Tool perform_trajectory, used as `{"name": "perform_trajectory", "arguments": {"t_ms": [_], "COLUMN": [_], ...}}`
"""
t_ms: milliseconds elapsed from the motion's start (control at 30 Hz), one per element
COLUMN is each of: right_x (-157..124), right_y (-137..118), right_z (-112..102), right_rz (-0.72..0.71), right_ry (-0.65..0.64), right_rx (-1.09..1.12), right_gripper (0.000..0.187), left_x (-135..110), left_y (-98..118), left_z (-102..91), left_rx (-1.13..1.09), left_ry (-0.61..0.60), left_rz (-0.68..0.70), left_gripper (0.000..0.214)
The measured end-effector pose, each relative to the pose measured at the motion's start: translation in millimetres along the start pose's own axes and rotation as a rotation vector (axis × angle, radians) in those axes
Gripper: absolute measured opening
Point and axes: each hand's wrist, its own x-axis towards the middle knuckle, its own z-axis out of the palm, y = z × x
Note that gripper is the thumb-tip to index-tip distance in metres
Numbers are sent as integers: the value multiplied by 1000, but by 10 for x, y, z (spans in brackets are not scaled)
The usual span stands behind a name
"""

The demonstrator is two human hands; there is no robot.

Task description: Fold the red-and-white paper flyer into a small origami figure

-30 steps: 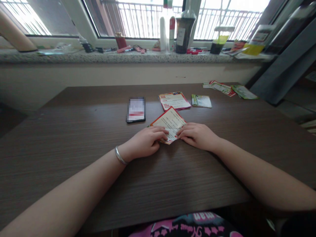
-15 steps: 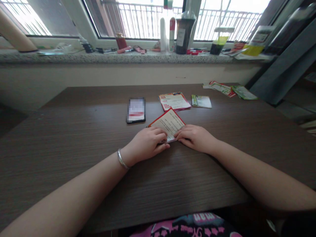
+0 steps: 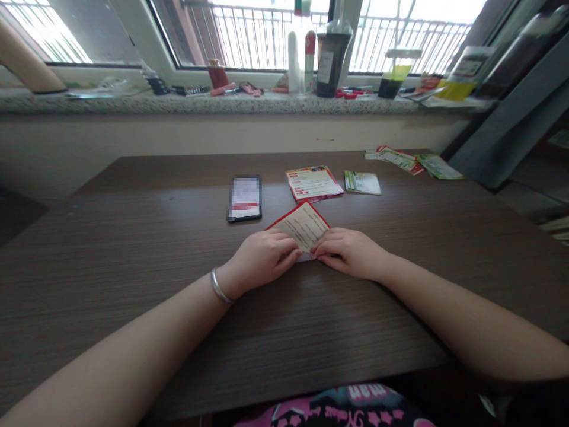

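Observation:
A red-edged printed sheet of paper lies on the table in front of me, turned so one corner points away. My left hand grips its left side near the lower corner, thumb and fingers closed on the paper. On the other side my right hand pinches the lower right edge. Both sets of fingertips nearly meet at the near corner, where a pale strip of paper shows beneath them. Part of the sheet is hidden under my fingers. Just beyond it sits a stack of printed sheets.
A phone lies left of the stack on the brown table. A small pile of cards is to the right, with more leaflets at the far right edge. Cups, bottles and small items line the windowsill.
The sheet's far corner has shifted slightly toward me. My left thumb has moved up onto the near corner, and my right hand has come down a little.

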Motion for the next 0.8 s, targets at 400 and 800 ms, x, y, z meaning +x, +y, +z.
{"name": "perform_trajectory", "arguments": {"t_ms": [400,800], "right_x": [-3,-13], "right_y": [45,23], "right_z": [8,49], "right_rz": [51,232], "right_ry": [-23,65], "right_rx": [37,-97], "right_gripper": [16,19], "left_x": [-4,-11], "left_y": [-63,-135], "left_z": [56,78], "left_rx": [-70,-89], "left_ry": [25,54], "left_rz": [-110,-138], "left_gripper": [18,16]}}
